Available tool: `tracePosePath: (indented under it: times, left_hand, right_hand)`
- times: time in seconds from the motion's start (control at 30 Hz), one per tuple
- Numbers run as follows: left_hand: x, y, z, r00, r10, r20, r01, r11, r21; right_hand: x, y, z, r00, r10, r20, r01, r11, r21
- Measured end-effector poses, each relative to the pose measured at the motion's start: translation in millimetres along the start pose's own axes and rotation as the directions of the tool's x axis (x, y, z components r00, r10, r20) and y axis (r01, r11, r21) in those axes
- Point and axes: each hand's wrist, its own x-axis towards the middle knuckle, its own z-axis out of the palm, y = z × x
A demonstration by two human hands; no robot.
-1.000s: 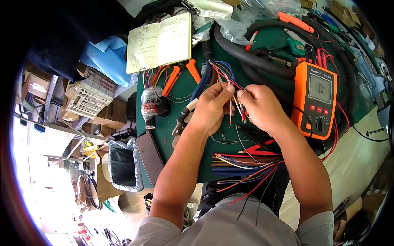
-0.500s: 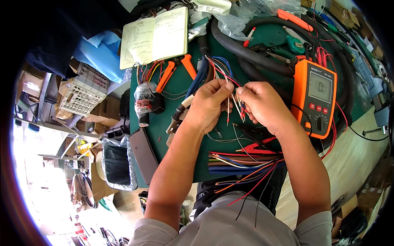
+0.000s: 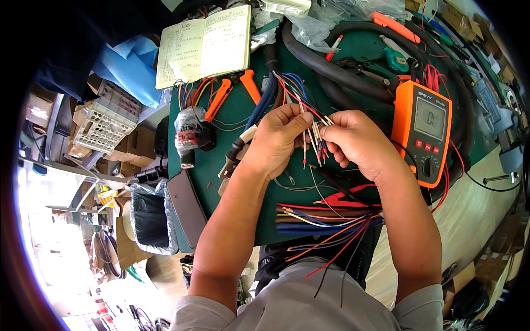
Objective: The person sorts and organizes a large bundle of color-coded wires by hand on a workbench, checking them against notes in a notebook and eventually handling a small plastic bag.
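Observation:
Thin wires (image 3: 316,144) in red, white and dark colours, with small sleeves and pin-like tips, fan out between my hands. My left hand (image 3: 280,138) pinches some of them between thumb and fingers. Beside it, my right hand (image 3: 356,140) has its thumb and fingers closed on others of the same group. These wires come from a black sheathed cable (image 3: 270,58), along with a thicker blue bundle (image 3: 262,102). Part of the group is hidden behind my fingers. To the right lies an orange multimeter (image 3: 422,132) with a grey display and red buttons.
Near the table's front edge lies another bundle of coloured wires (image 3: 309,226), with a red clip (image 3: 345,197) just above. An open notebook (image 3: 204,47), orange-handled pliers (image 3: 251,87), a dark flat case (image 3: 186,208) and a thick black cable (image 3: 314,58) surround my hands. A lined bin (image 3: 152,218) stands left.
The wires between my hands are spread a little wider, and my right hand has turned slightly around them. The whole view has shifted a little.

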Motion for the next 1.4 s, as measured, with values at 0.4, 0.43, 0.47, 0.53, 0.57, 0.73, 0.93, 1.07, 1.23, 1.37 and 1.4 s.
tracePosePath:
  times: [0.4,0.43,0.47,0.53,0.57,0.73,0.93,1.07,1.23,1.37,1.4]
  left_hand:
    - [-1.0,2.6,-0.1,0.999,-0.023,0.045,0.024,1.000,-0.009]
    - [-1.2,2.8,-0.9,0.999,-0.025,0.048,0.025,1.000,-0.009]
    - [-1.5,3.1,-1.6,0.998,-0.027,0.051,0.027,1.000,-0.009]
    - [-1.2,3.8,-1.6,0.999,-0.009,0.051,0.009,1.000,0.002]
    - [-0.8,3.9,-1.5,0.999,-0.001,0.050,0.000,1.000,0.008]
    - [-0.9,4.6,-2.8,1.000,0.000,0.024,0.001,0.999,-0.041]
    - [-1.8,5.7,1.4,1.000,0.031,-0.006,-0.031,0.999,-0.036]
    - [-1.7,6.3,3.6,0.998,0.042,-0.044,-0.042,0.999,-0.014]
    - [-2.5,7.4,-0.1,1.000,0.001,-0.026,-0.002,0.999,-0.040]
    - [-1.4,7.4,0.9,1.000,-0.003,0.000,0.003,0.998,-0.061]
    - [-1.5,7.4,0.5,1.000,-0.002,-0.010,0.002,0.999,-0.044]
  right_hand:
    - [-4.5,-3.6,-0.8,0.999,-0.001,0.044,0.002,1.000,-0.022]
    - [-4.9,-3.7,-0.5,0.999,-0.002,0.046,0.003,0.999,-0.032]
    - [-4.8,-3.7,0.0,0.999,-0.002,0.038,0.003,1.000,-0.024]
    - [-4.8,-3.5,0.0,1.000,-0.002,0.016,0.002,1.000,-0.010]
    - [-4.8,-2.8,-0.7,1.000,-0.004,0.013,0.004,1.000,0.004]
    - [-4.0,-1.9,-3.3,0.999,-0.037,0.016,0.036,0.998,0.053]
    - [-3.5,-4.0,-4.5,1.000,-0.025,-0.008,0.026,0.999,0.047]
    - [-4.8,-5.2,-3.6,0.998,-0.029,-0.049,0.033,0.995,0.094]
    - [-3.7,-5.4,-3.4,0.998,-0.015,-0.063,0.024,0.988,0.150]
    - [-4.6,-6.3,-4.4,0.997,0.000,-0.076,0.012,0.989,0.150]
    - [-4.3,-6.0,-3.4,0.997,0.000,-0.079,0.012,0.988,0.152]
